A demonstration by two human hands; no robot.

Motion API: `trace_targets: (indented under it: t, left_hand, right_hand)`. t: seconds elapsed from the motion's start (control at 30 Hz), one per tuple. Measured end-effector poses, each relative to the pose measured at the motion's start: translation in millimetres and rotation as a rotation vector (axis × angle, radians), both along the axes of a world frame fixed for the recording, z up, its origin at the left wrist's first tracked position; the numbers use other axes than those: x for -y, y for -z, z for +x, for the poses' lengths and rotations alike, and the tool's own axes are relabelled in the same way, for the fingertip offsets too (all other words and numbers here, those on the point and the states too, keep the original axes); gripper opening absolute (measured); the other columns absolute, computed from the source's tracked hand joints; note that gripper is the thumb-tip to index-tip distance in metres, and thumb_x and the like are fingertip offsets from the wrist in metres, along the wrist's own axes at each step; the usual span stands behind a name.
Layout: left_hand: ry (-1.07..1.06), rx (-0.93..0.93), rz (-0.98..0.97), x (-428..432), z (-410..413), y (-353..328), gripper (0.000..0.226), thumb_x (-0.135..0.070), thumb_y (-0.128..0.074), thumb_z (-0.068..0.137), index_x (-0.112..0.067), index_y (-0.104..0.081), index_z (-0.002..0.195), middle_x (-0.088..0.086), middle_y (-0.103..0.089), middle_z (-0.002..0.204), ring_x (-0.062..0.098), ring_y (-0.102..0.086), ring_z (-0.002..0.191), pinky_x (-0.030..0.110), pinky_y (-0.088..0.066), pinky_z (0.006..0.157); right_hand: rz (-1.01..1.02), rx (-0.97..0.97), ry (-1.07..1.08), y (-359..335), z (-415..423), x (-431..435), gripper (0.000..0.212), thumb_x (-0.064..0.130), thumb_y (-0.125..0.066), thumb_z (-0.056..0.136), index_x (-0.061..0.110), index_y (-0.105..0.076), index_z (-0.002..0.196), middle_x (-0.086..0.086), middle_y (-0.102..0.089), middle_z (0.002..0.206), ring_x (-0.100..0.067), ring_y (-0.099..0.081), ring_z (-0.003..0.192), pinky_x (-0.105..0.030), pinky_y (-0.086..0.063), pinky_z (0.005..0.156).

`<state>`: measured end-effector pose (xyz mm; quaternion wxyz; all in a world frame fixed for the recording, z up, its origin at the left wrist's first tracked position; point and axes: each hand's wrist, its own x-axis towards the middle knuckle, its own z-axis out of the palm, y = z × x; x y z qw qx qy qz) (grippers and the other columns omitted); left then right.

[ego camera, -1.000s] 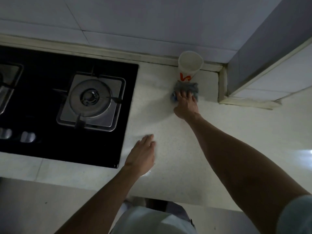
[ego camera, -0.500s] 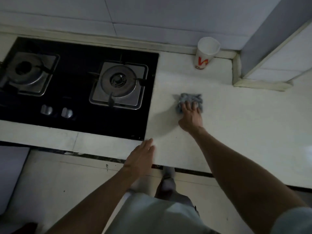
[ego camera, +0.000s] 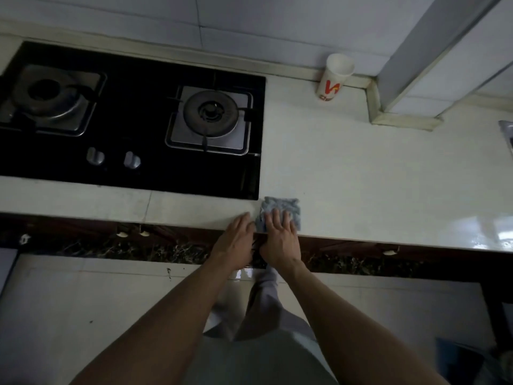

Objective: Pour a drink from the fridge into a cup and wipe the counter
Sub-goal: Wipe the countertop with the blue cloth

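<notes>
1. Head view (the only one). Pressing the cloth (ego camera: 281, 206) flat onto the desk (ego camera: 361, 176) with the right grip (ego camera: 279, 232): open, on straight fingers, pinching nothing, probably for broad wiping contact.
2. Lying at the very front edge of the desk, just off the near right corner of the hob (ego camera: 138, 179). Judged to be placed there for sweeping spill or crumbs over the rim.
3. Resting at that same edge, just beside the cloth's left side: the left grip (ego camera: 236, 240), open too, with relaxed fingers and nothing held. Likely waiting to catch whatever comes off (cannot tell whether touching the cloth).
4. Standing upright far back in the corner: the cup (ego camera: 334, 79), against the wall strip, near the pillar (ego camera: 416, 65) and well apart from the cloth. Probably parked there to stay clear of the wiping. Cannot tell whether any drink is inside.
5. Around: two burners (ego camera: 211, 111) and two knobs (ego camera: 95, 156) on the hob at left, a sliver of sink (ego camera: 508, 134) at far right, pale floor (ego camera: 83, 301) below.
6. In the way: little. Only the hob's border just left of the cloth, and the cup if wiping reaches the back corner.
</notes>
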<state>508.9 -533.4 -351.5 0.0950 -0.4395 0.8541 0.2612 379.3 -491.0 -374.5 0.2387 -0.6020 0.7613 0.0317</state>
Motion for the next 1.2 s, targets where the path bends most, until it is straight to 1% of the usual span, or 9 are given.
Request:
trace_targets:
  t: [0.3, 0.4, 0.5, 0.57, 0.7, 0.8, 0.93, 1.07, 1.2]
  left_hand:
    - [0.062, -0.003, 0.024, 7.9, 4.7, -1.8, 0.071, -0.015, -0.053, 0.092, -0.005, -0.016, 0.152, 0.012, -0.008, 0.161, 0.025, -0.009, 0.149, 0.032, -0.011, 0.12]
    - [0.094, 0.044, -0.014, 19.2, 1.0, -5.7, 0.051, -0.017, -0.05, 0.093, -0.005, -0.038, 0.141, 0.013, -0.031, 0.15, 0.025, -0.032, 0.138, 0.034, -0.029, 0.112]
    - [0.102, 0.05, 0.002, 38.3, -6.1, -13.5, 0.033, -0.014, -0.051, 0.091, -0.009, -0.053, 0.123, 0.011, -0.052, 0.128, 0.025, -0.05, 0.119, 0.039, -0.046, 0.094]
    - [0.121, 0.029, -0.026, 50.2, -15.9, -14.8, 0.031, -0.012, -0.052, 0.09, -0.01, -0.053, 0.121, 0.009, -0.053, 0.124, 0.024, -0.05, 0.118, 0.037, -0.047, 0.089]
    - [0.263, 0.068, -0.165, 69.7, -38.8, -10.1, 0.028, -0.014, -0.046, 0.089, -0.007, -0.059, 0.114, 0.009, -0.056, 0.116, 0.024, -0.048, 0.111, 0.035, -0.044, 0.092]
    - [0.239, 0.075, -0.249, 94.2, -54.1, -10.6, 0.027, -0.024, -0.061, 0.079, -0.01, -0.069, 0.101, 0.006, -0.066, 0.102, 0.018, -0.058, 0.098, 0.027, -0.046, 0.092]
    - [0.172, 0.035, -0.192, 129.5, -84.5, -6.7, 0.04, -0.015, -0.047, 0.091, -0.001, -0.049, 0.128, 0.017, -0.044, 0.141, 0.026, -0.037, 0.132, 0.035, -0.03, 0.114]
    - [0.154, 0.034, -0.194, 161.2, -118.9, -3.4, 0.058, -0.019, -0.045, 0.094, 0.003, -0.029, 0.146, 0.021, -0.021, 0.157, 0.031, -0.018, 0.145, 0.039, -0.015, 0.121]
    - [0.117, 0.08, -0.154, 177.0, -137.5, 6.5, 0.065, -0.021, -0.043, 0.097, 0.002, -0.014, 0.151, 0.021, -0.003, 0.161, 0.035, -0.003, 0.149, 0.044, -0.008, 0.122]
  right_hand:
    - [0.048, -0.052, -0.051, -6.7, 6.1, 4.9, 0.079, 0.029, -0.047, 0.092, 0.014, -0.002, 0.155, -0.014, 0.002, 0.162, -0.036, 0.01, 0.148, -0.044, 0.002, 0.122]
    - [0.064, -0.054, -0.072, -5.6, -0.9, 19.5, 0.083, 0.035, -0.051, 0.092, 0.017, -0.001, 0.155, -0.012, 0.004, 0.163, -0.034, 0.011, 0.148, -0.044, 0.0, 0.122]
    - [0.055, -0.071, -0.09, -7.1, -12.5, 44.4, 0.086, 0.025, -0.054, 0.089, 0.018, -0.001, 0.155, -0.011, 0.002, 0.163, -0.033, 0.009, 0.149, -0.042, -0.001, 0.123]
    - [0.053, -0.066, -0.097, -9.3, -21.6, 65.5, 0.083, 0.019, -0.051, 0.088, 0.017, -0.002, 0.155, -0.011, 0.002, 0.163, -0.033, 0.008, 0.149, -0.042, -0.004, 0.122]
    - [0.04, -0.066, -0.124, -6.6, -45.0, 116.1, 0.078, 0.043, -0.045, 0.095, 0.018, -0.002, 0.155, -0.01, 0.003, 0.163, -0.032, 0.008, 0.149, -0.041, -0.002, 0.123]
    - [0.038, -0.076, -0.161, -6.2, -65.7, 162.4, 0.085, 0.043, -0.053, 0.092, 0.019, 0.0, 0.155, -0.009, 0.005, 0.163, -0.031, 0.009, 0.149, -0.04, 0.0, 0.122]
    - [0.035, -0.089, -0.201, -10.9, -92.2, 230.9, 0.087, 0.023, -0.057, 0.089, 0.018, 0.0, 0.155, -0.009, 0.006, 0.163, -0.031, 0.01, 0.149, -0.041, 0.0, 0.122]
    - [0.019, -0.104, -0.233, -8.5, -116.0, 295.4, 0.084, 0.025, -0.056, 0.09, 0.016, -0.003, 0.155, -0.01, 0.003, 0.163, -0.033, 0.007, 0.149, -0.043, -0.003, 0.122]
    - [0.001, -0.104, -0.236, -6.2, -136.3, 350.6, 0.082, 0.024, -0.057, 0.089, 0.015, -0.009, 0.155, -0.012, -0.005, 0.162, -0.034, 0.001, 0.149, -0.044, -0.009, 0.122]
